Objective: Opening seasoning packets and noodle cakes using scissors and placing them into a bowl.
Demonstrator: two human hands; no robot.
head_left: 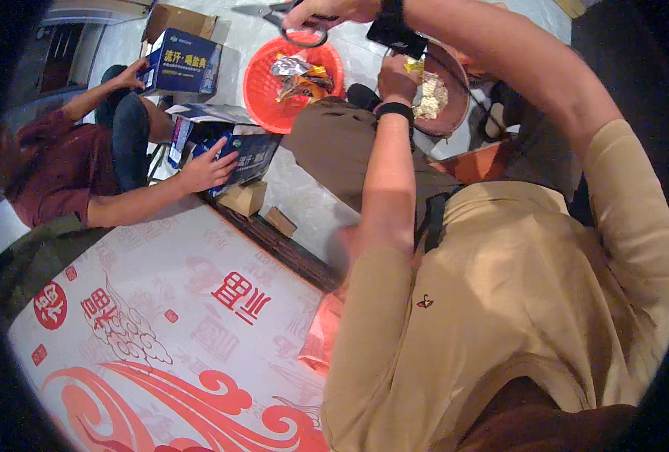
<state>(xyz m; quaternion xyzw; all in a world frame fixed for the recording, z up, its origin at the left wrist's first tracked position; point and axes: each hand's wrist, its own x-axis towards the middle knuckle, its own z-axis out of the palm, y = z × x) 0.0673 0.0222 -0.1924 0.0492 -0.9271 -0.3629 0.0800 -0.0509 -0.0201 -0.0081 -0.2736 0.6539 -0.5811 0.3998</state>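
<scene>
At the top, my right hand (326, 14) holds a pair of scissors (255, 10) with dark handles, blades pointing left. My left hand (399, 76) grips a small yellow packet (415, 64) above the left part of a reddish-brown basin (459, 107). Pale, crumbly pieces (433, 97) lie in the basin. A red plastic basket (255, 93) stands left of my left hand, below the scissors, with torn silver and orange wrappers (303, 76) inside. A black device is strapped at my right wrist and partly covers the view of the basin.
At the left, a co-worker in a maroon shirt has one hand (128, 76) at a blue carton (184, 62) and the other (210, 169) on an opened blue carton (252, 155). A table with a white and red printed cover (199, 305) fills the lower left. Small cardboard pieces (244, 199) lie beside it.
</scene>
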